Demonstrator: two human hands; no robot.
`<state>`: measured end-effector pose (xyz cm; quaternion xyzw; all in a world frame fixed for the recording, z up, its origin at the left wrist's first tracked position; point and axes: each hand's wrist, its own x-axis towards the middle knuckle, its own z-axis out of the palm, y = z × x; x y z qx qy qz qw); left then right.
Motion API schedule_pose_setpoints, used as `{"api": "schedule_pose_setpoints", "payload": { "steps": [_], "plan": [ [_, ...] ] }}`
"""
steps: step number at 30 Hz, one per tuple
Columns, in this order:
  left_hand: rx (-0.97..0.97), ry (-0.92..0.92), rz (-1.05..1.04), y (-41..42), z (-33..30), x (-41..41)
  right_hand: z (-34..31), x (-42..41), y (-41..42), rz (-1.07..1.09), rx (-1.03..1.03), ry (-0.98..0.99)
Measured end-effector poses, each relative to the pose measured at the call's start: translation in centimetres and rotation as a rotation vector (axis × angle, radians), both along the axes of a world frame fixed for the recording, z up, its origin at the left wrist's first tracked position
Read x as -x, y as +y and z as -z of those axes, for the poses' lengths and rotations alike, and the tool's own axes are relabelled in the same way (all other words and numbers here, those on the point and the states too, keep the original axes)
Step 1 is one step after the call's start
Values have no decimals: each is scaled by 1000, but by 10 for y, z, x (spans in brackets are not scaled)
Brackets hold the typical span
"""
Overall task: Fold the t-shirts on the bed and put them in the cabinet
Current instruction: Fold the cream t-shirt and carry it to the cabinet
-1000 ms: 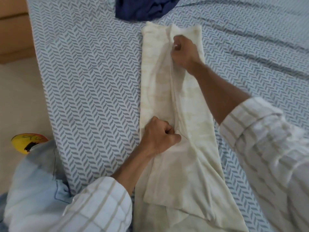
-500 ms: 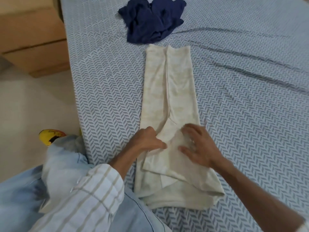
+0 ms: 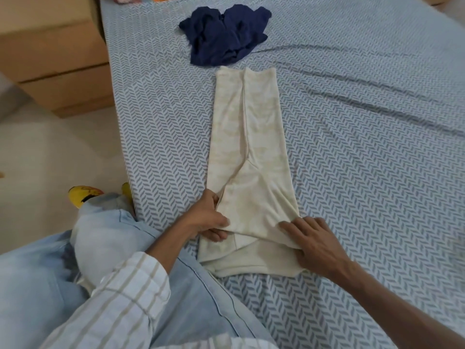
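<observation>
Where both hands meet it, cream t-shirt (image 3: pixel 254 147) folded long and narrow, left grip (image 3: pixel 210 217) pinching edge, right grip (image 3: pixel 314 245) flat, open.

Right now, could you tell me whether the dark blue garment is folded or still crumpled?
Crumpled. The dark blue garment lies bunched in an uneven heap on the bed, beyond the cream t-shirt, which is folded into a long strip.
</observation>
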<state>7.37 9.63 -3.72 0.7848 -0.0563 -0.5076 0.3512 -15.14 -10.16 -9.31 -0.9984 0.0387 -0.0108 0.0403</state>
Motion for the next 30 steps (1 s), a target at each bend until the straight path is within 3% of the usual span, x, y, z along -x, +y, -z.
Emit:
{"api": "schedule_pose_setpoints", "payload": {
  "steps": [5,8,10,13,15,19,25,30],
  "plan": [
    [42,-18,-57,17,7,4,8,21,-9,4,-88,-48],
    [28,-27,-11,21,11,2,0,24,-9,5,-214,41],
    [-6,-169,35,20,15,-4,-10,16,-14,31,-332,42],
    [-66,-539,-7,17,23,-20,-14,-16,-27,219,-508,-103],
    [-21,-621,-46,10,28,-36,-13,-56,-40,383,-572,-199],
    [58,-745,-28,-13,46,-82,-4,-149,-78,726,-709,-176],
    [-2,-813,-32,-69,69,-165,6,-266,-155,907,-745,-146],
    [-115,-911,-3,-138,77,-241,10,-344,-203,969,-561,-84]
  ]
}}
